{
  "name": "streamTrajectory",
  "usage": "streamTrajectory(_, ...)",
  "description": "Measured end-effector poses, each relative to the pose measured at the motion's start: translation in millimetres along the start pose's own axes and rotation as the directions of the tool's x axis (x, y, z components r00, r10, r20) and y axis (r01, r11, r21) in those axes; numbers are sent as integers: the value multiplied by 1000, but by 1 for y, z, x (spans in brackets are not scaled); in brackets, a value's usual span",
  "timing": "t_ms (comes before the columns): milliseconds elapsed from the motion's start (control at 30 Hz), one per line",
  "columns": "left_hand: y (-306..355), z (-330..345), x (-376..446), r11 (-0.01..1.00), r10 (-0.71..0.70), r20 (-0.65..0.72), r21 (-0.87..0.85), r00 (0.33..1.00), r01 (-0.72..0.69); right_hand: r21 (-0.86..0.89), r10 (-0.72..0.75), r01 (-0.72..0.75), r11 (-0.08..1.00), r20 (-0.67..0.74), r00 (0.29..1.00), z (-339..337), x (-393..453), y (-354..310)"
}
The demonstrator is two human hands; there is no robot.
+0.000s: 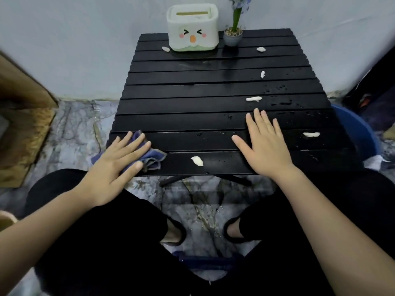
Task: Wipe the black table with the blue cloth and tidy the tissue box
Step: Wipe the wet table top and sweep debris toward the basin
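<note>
Left hand [119,161] flat with fingers spread, pressing the blue cloth [149,155] onto the near left corner of the black table [203,107]; the cloth lies bunched beneath the palm and fingers, its folded edges showing past the fingertips toward the table's middle and a small part hanging over the left edge. Right hand [264,144] likewise spread and flat, palm down on the near right part of the slatted top, holding nothing. Cloth dull blue with a greyish hem, crumpled. Table top of black horizontal slats, glossy and beaded with water droplets on the right side. Small white scraps [197,161] lie scattered over the slats: one between the two hands near the front edge, others beyond and right of the right hand, two at the far end. Tissue box [192,28], white with a green base and a cartoon face, stands upright at the far edge against the wall, just left of a small potted plant [233,36]. Blue basin [361,133] on the floor beside the table's right edge.
</note>
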State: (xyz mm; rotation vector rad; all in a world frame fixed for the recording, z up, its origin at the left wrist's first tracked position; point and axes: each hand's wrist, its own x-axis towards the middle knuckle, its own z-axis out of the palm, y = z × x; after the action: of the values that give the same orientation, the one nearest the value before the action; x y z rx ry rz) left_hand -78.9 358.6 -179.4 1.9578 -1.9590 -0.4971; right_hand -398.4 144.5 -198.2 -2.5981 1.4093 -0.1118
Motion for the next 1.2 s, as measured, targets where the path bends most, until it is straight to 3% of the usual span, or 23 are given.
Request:
streamTrajectory(167, 37, 25, 26, 973, 156, 32, 167, 987, -159, 11, -3, 3, 1000, -5, 1000, 0, 0, 0)
streamTrajectory(333, 87, 59, 67, 900, 156, 89, 398, 984, -179, 12, 1, -2, 1000, 5, 1000, 0, 1, 0)
streamTrajectory(500, 119, 69, 108, 930, 118, 95, 339, 988, -143, 51, 4, -3, 999, -9, 1000, -2, 1, -1)
streamTrajectory(700, 136, 66, 150, 947, 78, 116, 302, 990, -110, 231, 28, -13, 973, -61, 998, -8, -3, 0)
streamTrajectory(767, 143, 67, 157, 952, 68, 68, 295, 995, -85, 270, 31, -11, 963, -70, 997, -12, -6, 1)
streamTrajectory(867, 145, 61, 157, 989, 0, -55, 144, 999, 7, 266, 26, 12, 964, -137, 990, -21, -20, 4)
streamTrajectory(1000, 129, 43, 160, 1000, -25, -255, -4, 967, 24, 209, 51, 2, 978, -246, 968, -36, -49, 22)
streamTrajectory(1200, 89, 20, 162, 983, -125, -325, 89, 937, 162, 140, 233, -201, 969, -270, 934, -41, -79, 71)
